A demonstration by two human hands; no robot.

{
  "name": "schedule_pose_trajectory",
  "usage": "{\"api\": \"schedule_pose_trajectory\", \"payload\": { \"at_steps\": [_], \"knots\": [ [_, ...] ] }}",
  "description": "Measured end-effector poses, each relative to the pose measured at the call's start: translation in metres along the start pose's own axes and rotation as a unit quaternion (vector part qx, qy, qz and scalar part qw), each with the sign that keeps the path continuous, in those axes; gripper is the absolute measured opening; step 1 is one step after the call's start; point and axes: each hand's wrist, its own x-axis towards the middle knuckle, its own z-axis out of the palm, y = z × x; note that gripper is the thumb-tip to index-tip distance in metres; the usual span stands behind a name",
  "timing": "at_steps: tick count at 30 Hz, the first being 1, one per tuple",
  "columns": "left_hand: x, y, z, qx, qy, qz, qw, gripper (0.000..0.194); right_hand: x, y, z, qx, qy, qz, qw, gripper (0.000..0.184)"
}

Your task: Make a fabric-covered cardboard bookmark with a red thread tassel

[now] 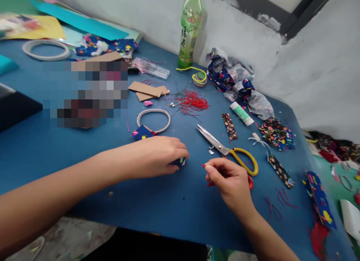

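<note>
My left hand (157,156) rests knuckles-up on the blue table (168,204), fingers curled over a small piece of dark patterned fabric (180,162) that peeks out at the fingertips. My right hand (227,180) is closed in a pinch on a short red thread (204,165); a red bit also shows under the palm. Yellow-handled scissors (225,148) lie shut just beyond my right hand. A white ring (153,119) with a patterned fabric scrap (142,132) at its edge lies just behind my left hand.
A green bottle (190,28) stands at the back by the wall. Red thread pile (192,102), cardboard strips (147,90), glue stick (242,113), tape rolls (199,77), patterned fabric strips (229,126) and crumpled fabric (233,79) lie around. Coloured paper sheets (78,23) lie at back left.
</note>
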Motion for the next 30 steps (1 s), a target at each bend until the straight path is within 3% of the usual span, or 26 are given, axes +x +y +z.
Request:
{"api": "schedule_pose_trajectory", "payload": {
  "at_steps": [3,6,9,24,30],
  "knots": [
    [0.001,0.008,-0.008,0.006,0.065,0.046,0.997,0.020,-0.001,-0.003,0.000,0.028,0.005,-0.004,1.000,0.016],
    [-0.001,0.016,-0.011,-0.033,0.179,0.087,0.979,0.015,-0.001,-0.005,0.000,0.053,0.012,-0.011,0.998,0.016],
    [-0.002,0.022,-0.009,-0.057,0.236,0.113,0.964,0.012,-0.002,-0.004,0.000,0.072,0.006,-0.009,0.997,0.015],
    [-0.001,0.025,-0.001,-0.044,0.267,0.138,0.953,0.010,-0.003,-0.002,0.005,0.084,-0.031,-0.023,0.996,0.007],
    [0.001,0.024,0.000,-0.037,0.286,0.148,0.946,0.010,-0.004,-0.006,0.005,0.070,-0.031,-0.061,0.995,0.004]
  ]
}}
